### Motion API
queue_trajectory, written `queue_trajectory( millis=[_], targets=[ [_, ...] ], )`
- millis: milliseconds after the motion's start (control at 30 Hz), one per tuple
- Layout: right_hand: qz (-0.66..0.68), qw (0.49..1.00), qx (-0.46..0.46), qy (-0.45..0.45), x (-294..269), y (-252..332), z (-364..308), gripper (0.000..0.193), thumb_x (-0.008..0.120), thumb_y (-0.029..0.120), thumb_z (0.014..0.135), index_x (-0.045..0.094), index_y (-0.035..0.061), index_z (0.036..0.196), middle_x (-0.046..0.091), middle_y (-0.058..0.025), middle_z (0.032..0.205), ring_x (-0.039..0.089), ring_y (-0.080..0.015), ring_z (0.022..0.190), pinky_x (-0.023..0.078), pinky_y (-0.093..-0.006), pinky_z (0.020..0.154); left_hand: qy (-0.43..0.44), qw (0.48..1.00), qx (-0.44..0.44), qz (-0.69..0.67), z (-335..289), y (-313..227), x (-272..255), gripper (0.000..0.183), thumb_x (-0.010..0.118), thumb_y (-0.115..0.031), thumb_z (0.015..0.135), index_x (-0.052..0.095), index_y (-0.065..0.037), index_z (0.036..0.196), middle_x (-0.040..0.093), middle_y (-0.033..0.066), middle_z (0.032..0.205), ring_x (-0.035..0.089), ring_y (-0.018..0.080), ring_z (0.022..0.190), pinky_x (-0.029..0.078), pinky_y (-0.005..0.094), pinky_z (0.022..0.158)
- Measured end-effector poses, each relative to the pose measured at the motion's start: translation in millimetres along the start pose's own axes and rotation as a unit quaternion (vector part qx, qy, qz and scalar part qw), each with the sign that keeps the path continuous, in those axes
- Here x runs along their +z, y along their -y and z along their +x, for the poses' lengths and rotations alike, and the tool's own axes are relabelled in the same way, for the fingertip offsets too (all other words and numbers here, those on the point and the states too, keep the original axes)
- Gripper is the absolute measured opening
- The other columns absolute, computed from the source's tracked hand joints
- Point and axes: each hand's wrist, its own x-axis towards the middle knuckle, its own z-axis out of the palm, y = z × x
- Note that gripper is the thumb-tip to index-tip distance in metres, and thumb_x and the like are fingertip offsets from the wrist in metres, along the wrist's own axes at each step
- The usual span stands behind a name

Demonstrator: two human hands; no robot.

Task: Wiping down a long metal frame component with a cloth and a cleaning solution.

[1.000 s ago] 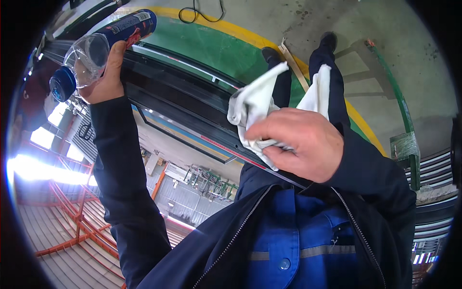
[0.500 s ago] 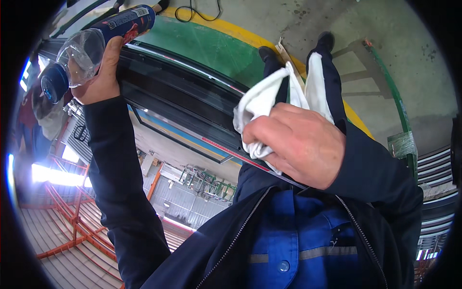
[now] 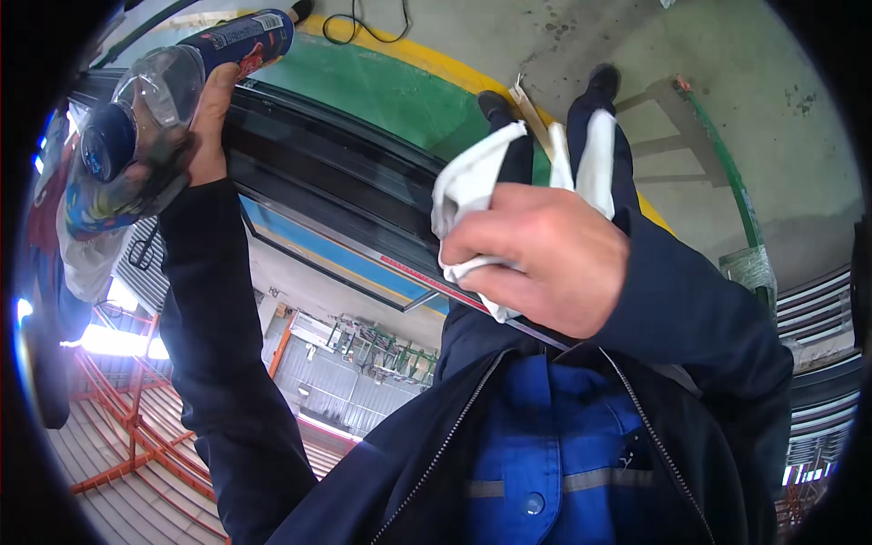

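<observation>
Up at the left, my left hand grips a clear plastic bottle with a dark blue label and a blue cap, tilted so the cap points down and left. Another person's dark, patterned gloved hand is at the bottle beside the cap; whether it grips it I cannot tell. My right hand is closed round a bunched white cloth, whose loose ends hang past the fingers. Beneath the cloth runs the edge of a long black frame.
A red-and-white strip lies along the frame. Beyond it are a green floor patch with a yellow border and a black cable. A green metal stand is at the right. My shoes show on the floor.
The other person's gloved hand has come up to the bottle from the left. My right hand and cloth have shifted slightly left. My left hand keeps its hold on the bottle.
</observation>
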Motion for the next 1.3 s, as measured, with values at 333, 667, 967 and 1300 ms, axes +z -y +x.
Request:
queue_trajectory(
  millis=[333,667,967,1300],
  targets=[
    [0.025,0.999,0.028,0.007,4,16,-5,0.013,0.065,0.004,0.081,0.061,0.0022,0.093,0.065,-0.0157,0.083,0.065,-0.0351,0.079,0.052,-0.0414,0.069,-0.008,0.995,0.02,0.094,-2,-17,-16,0.06,0.084,-0.031,0.082,0.059,0.003,0.125,0.062,0.016,0.127,0.058,0.0247,0.119,0.043,0.0369,0.105],
    [-0.056,0.996,0.051,0.051,3,24,-3,0.011,0.065,0.007,0.081,0.061,0.0039,0.09,0.061,-0.0157,0.076,0.063,-0.0374,0.077,0.051,-0.0456,0.068,-0.084,0.984,-0.088,-0.132,-11,9,-24,0.044,0.075,-0.032,0.09,0.065,0.002,0.115,0.069,0.0112,0.106,0.065,0.0195,0.097,0.048,0.0341,0.096],
    [-0.055,0.997,0.01,0.058,5,22,21,0.014,0.064,0.003,0.078,0.058,0.0012,0.09,0.063,-0.0187,0.079,0.064,-0.0407,0.08,0.05,-0.0482,0.07,-0.13,0.984,-0.033,-0.113,-1,-12,-14,0.037,0.071,-0.027,0.092,0.065,0.004,0.111,0.069,0.0111,0.107,0.064,0.0174,0.098,0.046,0.0306,0.094],
    [-0.047,0.996,-0.073,0.013,8,18,29,0.012,0.063,0.003,0.081,0.057,0.002,0.091,0.061,-0.0181,0.076,0.063,-0.0396,0.08,0.05,-0.0482,0.069,-0.133,0.962,-0.065,-0.228,0,-14,-12,0.044,0.067,-0.015,0.095,0.052,0.014,0.125,0.066,0.0214,0.12,0.065,0.0223,0.109,0.047,0.0293,0.101]
  ],
)
